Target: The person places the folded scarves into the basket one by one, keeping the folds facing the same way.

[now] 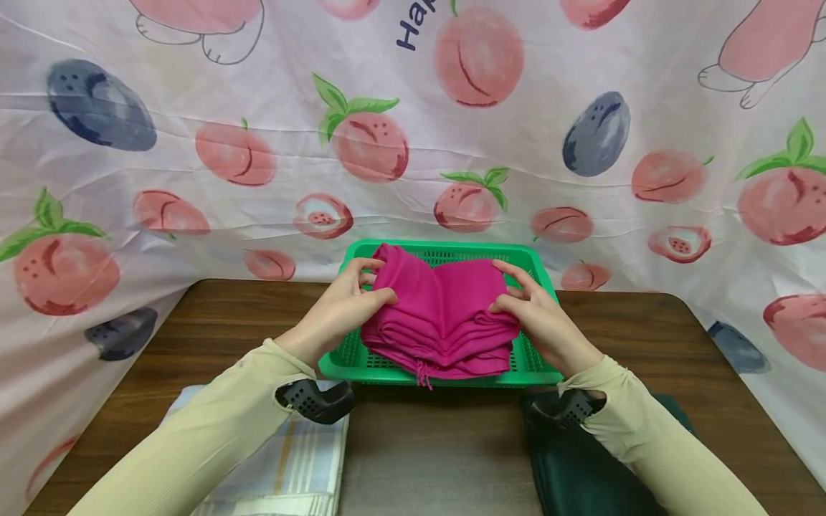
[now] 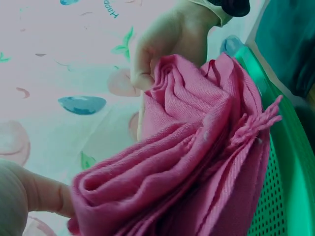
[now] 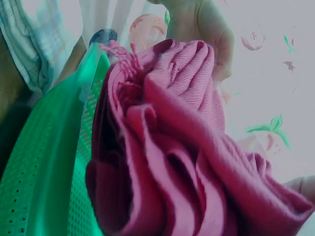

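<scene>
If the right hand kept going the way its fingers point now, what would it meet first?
The right hand points inward and left, already pinching the folded magenta scarf. Going on, it would press into that bundle, then probably meet the left hand gripping the opposite end above the green basket.

Lighting: even and diffuse throughout the head view; no single source is revealed. Shadows: soft and shallow, noted under the green basket on the table and beneath both sleeves. Glare: none on the tabletop; the fruit-print backdrop is rendered pale but not blown out. Distortion: wide-angle curvature is seen at the head view's edges, where the table corners bend. Focus: the head view is sharp. Wrist views: a cool, washed-out cast is recorded, the backdrop is overexposed and soft, and the pink folded cloth is shown slightly blurred at close range, with dark folds.
</scene>
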Action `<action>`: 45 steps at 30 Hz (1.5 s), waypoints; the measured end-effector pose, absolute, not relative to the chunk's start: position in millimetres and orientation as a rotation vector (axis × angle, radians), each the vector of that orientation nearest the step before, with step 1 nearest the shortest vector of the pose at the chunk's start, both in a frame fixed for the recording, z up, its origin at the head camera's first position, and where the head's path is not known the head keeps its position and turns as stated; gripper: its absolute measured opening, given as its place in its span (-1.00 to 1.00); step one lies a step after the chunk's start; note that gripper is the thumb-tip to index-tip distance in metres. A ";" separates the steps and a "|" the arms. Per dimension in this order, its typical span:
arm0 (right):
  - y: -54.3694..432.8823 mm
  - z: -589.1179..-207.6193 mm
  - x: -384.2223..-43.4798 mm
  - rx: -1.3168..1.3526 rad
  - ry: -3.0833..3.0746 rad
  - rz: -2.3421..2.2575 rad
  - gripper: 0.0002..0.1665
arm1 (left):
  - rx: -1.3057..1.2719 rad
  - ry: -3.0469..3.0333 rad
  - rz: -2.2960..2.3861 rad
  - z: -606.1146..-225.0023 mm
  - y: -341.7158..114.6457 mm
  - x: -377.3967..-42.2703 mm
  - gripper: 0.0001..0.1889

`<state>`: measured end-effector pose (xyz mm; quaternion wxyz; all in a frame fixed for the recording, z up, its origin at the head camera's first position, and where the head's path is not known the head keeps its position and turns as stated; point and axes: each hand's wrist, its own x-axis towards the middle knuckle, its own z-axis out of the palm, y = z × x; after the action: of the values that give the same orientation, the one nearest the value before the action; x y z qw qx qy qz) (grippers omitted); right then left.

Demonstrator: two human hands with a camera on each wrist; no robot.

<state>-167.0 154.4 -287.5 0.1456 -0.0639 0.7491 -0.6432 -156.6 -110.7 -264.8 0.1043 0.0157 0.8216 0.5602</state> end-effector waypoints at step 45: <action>159.2 -338.9 -205.3 -0.182 2.177 -1.345 -0.29 | -0.045 2.373 1.222 -334.1 -93.0 -186.6 -0.34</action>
<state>-205.3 159.2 -338.9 0.2841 -0.0680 0.8136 -0.5027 -186.6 -93.0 -334.1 0.2338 -0.0164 0.8643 0.4450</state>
